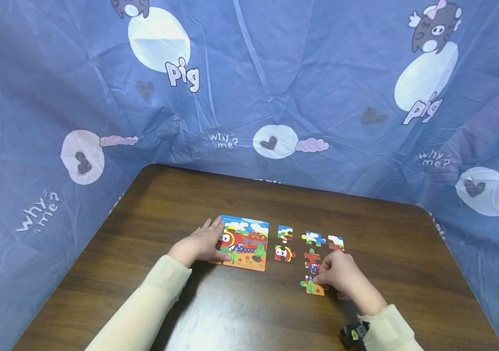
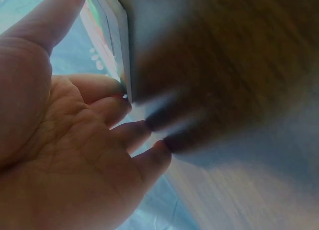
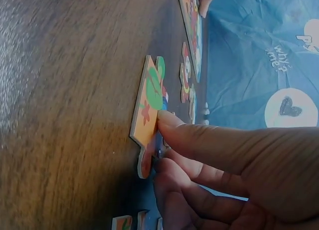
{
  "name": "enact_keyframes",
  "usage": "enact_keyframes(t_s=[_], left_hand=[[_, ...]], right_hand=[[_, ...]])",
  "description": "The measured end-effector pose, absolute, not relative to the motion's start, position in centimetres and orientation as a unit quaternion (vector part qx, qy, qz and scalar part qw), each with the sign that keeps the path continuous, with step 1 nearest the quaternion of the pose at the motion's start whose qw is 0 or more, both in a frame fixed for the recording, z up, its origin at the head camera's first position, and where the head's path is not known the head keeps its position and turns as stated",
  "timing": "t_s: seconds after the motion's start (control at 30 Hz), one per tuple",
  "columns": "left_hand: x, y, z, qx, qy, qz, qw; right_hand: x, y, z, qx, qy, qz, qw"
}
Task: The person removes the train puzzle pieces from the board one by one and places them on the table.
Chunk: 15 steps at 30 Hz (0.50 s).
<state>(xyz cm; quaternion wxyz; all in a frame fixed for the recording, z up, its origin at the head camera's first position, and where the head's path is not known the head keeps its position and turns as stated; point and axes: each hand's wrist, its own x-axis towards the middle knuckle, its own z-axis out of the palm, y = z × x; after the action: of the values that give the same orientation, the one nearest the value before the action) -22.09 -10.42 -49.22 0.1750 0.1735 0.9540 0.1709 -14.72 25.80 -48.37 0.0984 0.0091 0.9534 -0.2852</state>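
At the left edge of a puzzle picture [image 1: 245, 246] showing a red train, my left hand [image 1: 205, 241] rests with fingers loosely extended and thumb near its lower side. The left wrist view shows the board's edge [image 2: 122, 45] between thumb and fingers. My right hand [image 1: 343, 275] pinches an orange and green puzzle piece [image 3: 147, 108] by its side, thumb against its face. That puzzle piece [image 1: 312, 286] lies below a red train piece [image 1: 312, 261]. Beyond the right hand sits a cloud piece [image 1: 336, 242], partly covered.
A face piece [image 1: 283, 253] and a sky piece [image 1: 285, 232] lie between the board and the right-hand column. A blue cloud piece [image 1: 313, 238] tops that column. Another piece [image 1: 343, 296] shows partly beside the right wrist. A blue printed curtain [image 1: 240, 97] surrounds the brown table [image 1: 205, 312].
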Motion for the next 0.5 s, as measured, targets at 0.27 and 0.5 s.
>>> enact_keyframes(t_s=[0.27, 0.5], left_hand=[[-22.0, -10.4, -49.4, 0.171, 0.954, 0.170, 0.175], [-22.1, -10.5, -49.3, 0.177, 0.954, 0.167, 0.173]], right_hand=[[-14.5, 25.9, -48.5, 0.017, 0.953, -0.286, 0.097], [-14.9, 26.0, -46.9, 0.005, 0.954, -0.285, 0.091]])
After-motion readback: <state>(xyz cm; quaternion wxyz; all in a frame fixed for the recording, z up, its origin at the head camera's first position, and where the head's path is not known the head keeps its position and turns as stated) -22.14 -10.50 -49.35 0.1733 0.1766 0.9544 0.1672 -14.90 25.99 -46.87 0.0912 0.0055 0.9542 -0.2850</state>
